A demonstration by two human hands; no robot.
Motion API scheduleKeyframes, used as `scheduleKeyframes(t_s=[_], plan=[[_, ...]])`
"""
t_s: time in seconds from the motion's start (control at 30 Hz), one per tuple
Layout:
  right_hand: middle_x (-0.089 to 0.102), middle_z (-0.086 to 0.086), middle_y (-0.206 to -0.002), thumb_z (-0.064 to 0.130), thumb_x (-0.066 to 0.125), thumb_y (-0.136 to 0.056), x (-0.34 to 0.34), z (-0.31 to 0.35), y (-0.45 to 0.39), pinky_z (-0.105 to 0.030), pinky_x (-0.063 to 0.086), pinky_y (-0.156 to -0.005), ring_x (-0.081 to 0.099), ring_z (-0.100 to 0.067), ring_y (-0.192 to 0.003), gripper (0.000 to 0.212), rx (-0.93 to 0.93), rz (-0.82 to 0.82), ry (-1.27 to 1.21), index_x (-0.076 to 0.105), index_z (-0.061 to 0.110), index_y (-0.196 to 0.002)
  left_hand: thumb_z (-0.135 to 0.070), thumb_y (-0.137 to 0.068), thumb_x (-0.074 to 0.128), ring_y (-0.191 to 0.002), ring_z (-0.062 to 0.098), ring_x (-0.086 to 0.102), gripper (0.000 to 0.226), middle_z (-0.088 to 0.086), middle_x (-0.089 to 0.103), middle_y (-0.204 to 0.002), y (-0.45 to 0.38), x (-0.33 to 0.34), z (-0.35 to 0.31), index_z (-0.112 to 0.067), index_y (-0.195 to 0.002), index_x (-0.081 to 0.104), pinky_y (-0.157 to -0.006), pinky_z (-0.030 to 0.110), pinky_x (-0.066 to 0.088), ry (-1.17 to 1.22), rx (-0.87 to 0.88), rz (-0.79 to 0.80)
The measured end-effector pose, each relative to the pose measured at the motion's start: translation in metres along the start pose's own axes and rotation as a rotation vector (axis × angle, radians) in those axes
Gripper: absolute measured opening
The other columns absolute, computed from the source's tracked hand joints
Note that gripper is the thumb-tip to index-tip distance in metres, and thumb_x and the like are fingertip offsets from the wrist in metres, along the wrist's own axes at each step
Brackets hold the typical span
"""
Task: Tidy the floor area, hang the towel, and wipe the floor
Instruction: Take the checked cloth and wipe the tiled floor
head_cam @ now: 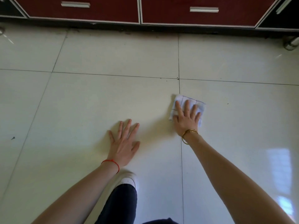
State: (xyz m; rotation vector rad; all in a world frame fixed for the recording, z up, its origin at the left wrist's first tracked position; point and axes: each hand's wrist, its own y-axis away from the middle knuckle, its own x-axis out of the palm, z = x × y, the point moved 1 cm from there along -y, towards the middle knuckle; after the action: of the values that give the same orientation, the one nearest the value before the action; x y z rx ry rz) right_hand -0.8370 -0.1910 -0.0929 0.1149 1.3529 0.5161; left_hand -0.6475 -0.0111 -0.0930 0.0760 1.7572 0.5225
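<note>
Above my white shoe [129,181], my left hand [124,143] braces spread on the glossy cream tile floor [97,97], while my right hand [187,118], fingers splayed, presses the small folded white cloth [182,101] flat.

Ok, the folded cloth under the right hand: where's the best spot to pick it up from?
Probably the far edge of the cloth, coming from above on the cabinet side. The cloth lies flat on the floor with the right hand spread open over its near part, so only the far edge and corners show free for a pinch.

No readable text, labels or numbers anywhere.
</note>
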Motion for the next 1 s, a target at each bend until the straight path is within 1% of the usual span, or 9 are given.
scheduleKeyframes(t_s=[0.1,0.27,0.37,0.53,0.6,0.7,0.8,0.9,1.0], plan=[[-0.019,-0.003,-0.158,0.039,0.021,-0.099,0.020,0.036,0.014,-0.052,-0.015,-0.115,-0.024,-0.035,-0.142,0.059,-0.173,0.003,0.048,-0.010,0.039,-0.149,-0.052,-0.089,0.021,-0.149,0.029,0.004,0.070,-0.001,0.006,-0.163,0.005,0.001,0.007,-0.027,-0.154,0.015,-0.103,0.074,0.023,-0.009,-0.031,0.017],[-0.023,0.001,-0.157,0.043,0.008,-0.093,0.046,0.065,0.048,-0.052,-0.015,-0.115,-0.029,-0.031,-0.140,0.059,-0.363,0.027,0.112,-0.014,0.040,-0.148,-0.062,-0.082,0.011,-0.147,0.020,-0.018,0.081,-0.003,-0.015,-0.161,0.013,0.005,0.027,-0.027,-0.154,-0.001,-0.112,0.068,0.002,0.096,-0.141,-0.031],[-0.022,0.002,-0.157,0.045,0.009,-0.094,0.044,0.063,0.045,-0.052,-0.013,-0.116,-0.028,-0.030,-0.141,0.059,-0.360,0.023,0.106,-0.013,0.041,-0.148,-0.068,-0.080,0.008,-0.146,0.024,-0.023,0.083,-0.001,-0.024,-0.159,0.015,0.004,0.043,-0.031,-0.153,-0.009,-0.112,0.068,-0.002,0.129,-0.250,-0.027],[-0.025,-0.001,-0.157,0.050,0.014,-0.099,0.029,0.076,0.009,-0.050,-0.017,-0.115,-0.027,-0.032,-0.142,0.057,-0.243,0.034,0.114,-0.013,0.040,-0.148,-0.073,-0.088,0.025,-0.143,0.029,-0.030,0.085,-0.004,-0.034,-0.155,0.015,0.002,0.059,-0.036,-0.148,-0.021,-0.109,0.071,-0.003,0.166,-0.338,0.043],[-0.024,-0.002,-0.157,0.049,0.014,-0.099,0.024,0.087,-0.009,-0.051,-0.016,-0.115,-0.026,-0.033,-0.142,0.057,-0.204,0.049,0.112,-0.013,0.039,-0.149,-0.077,-0.085,0.018,-0.141,0.031,-0.033,0.085,-0.004,-0.038,-0.153,0.014,0.002,0.059,-0.037,-0.146,-0.027,-0.108,0.072,-0.004,0.166,-0.331,0.082],[-0.024,-0.003,-0.157,0.048,0.014,-0.099,0.022,0.103,-0.024,-0.053,-0.015,-0.115,-0.025,-0.035,-0.142,0.057,-0.181,0.062,0.126,-0.013,0.039,-0.149,-0.081,-0.068,-0.007,-0.138,0.033,-0.037,0.090,-0.003,-0.044,-0.149,0.011,0.002,0.060,-0.037,-0.143,-0.033,-0.107,0.072,-0.006,0.148,-0.328,0.129],[-0.023,-0.003,-0.158,0.047,0.014,-0.099,0.026,0.110,-0.021,-0.053,-0.014,-0.115,-0.024,-0.035,-0.142,0.058,-0.243,0.041,0.142,-0.014,0.039,-0.148,-0.078,-0.063,-0.014,-0.137,0.033,-0.039,0.091,-0.003,-0.047,-0.147,0.009,0.004,0.061,-0.036,-0.142,-0.034,-0.107,0.073,-0.006,0.142,-0.330,0.153],[-0.021,-0.002,-0.158,0.046,0.018,-0.099,0.032,0.109,-0.005,-0.053,-0.013,-0.115,-0.024,-0.035,-0.142,0.059,-0.392,0.034,0.173,-0.013,0.040,-0.148,-0.078,-0.063,-0.015,-0.135,0.033,-0.042,0.090,-0.003,-0.051,-0.143,0.008,0.006,0.061,-0.036,-0.140,-0.037,-0.105,0.073,-0.009,0.147,-0.328,0.161],[-0.020,0.001,-0.158,0.046,0.020,-0.099,0.032,0.101,0.000,-0.050,-0.013,-0.116,-0.023,-0.032,-0.143,0.058,-0.444,0.039,0.177,-0.010,0.040,-0.149,-0.079,-0.065,-0.013,-0.134,0.032,-0.044,0.088,-0.004,-0.052,-0.142,0.007,0.008,0.063,-0.037,-0.139,-0.038,-0.103,0.073,-0.011,0.162,-0.320,0.165]])
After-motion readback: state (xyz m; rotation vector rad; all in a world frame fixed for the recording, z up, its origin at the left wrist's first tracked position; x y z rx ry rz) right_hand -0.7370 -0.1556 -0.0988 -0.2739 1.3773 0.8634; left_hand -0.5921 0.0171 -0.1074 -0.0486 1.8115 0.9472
